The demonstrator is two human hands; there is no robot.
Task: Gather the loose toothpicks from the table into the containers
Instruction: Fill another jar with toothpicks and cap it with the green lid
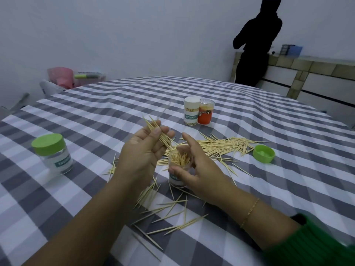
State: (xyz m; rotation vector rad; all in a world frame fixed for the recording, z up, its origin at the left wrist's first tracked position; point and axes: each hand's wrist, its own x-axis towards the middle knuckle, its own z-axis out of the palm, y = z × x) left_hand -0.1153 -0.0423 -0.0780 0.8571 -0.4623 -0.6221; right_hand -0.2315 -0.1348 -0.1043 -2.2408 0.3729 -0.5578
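My left hand grips a bundle of toothpicks, slanted with its lower end over the mouth of an open clear container. My right hand holds that container upright on the table, thumb across its front and index finger raised; toothpicks stand inside it. A large pile of loose toothpicks lies just right of the hands. More loose toothpicks are scattered on the cloth between my forearms.
A clear jar with a green lid stands at the left. A loose green lid lies at the right. A white-capped toothpick container and an orange container stand farther back. A person in black stands by a counter beyond the checkered table.
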